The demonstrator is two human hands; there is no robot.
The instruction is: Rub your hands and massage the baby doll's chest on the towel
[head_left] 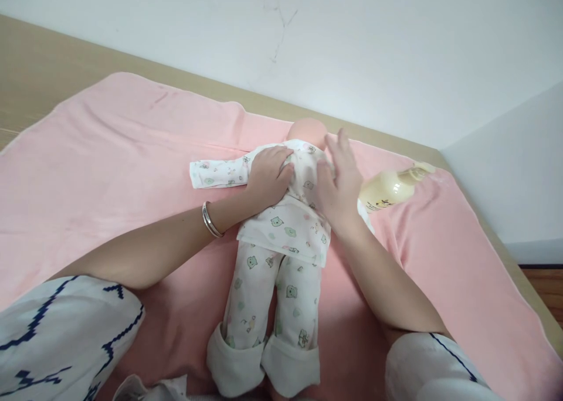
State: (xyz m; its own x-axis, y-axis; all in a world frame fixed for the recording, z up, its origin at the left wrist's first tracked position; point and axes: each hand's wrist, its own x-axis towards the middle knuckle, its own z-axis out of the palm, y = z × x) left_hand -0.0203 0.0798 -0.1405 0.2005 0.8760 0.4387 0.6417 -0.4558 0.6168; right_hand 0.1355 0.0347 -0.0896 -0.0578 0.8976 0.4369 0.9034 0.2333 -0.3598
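Observation:
A baby doll (303, 130) in a white printed top (281, 222) and matching trousers (253, 289) lies stretched out, its head away from me. The trouser cuffs are turned up wide. My left hand (270, 175) rests on one side of the doll's upper body, with fingers laid over the cloth. My right hand (341, 181) is slightly blurred at the other side, fingers apart and pointing up near the shoulder. Whether it touches the top I cannot tell. One sleeve (217, 173) extends to the left; the other is mostly hidden behind my right hand and forearm.
Under the doll a pink blanket (132, 137) spreads over a wooden surface (30, 61). A pale yellow pump bottle (389, 189) lies on its side to the right. White walls (373, 49) rise behind. Some whitish cloth (149, 387) shows at the bottom edge.

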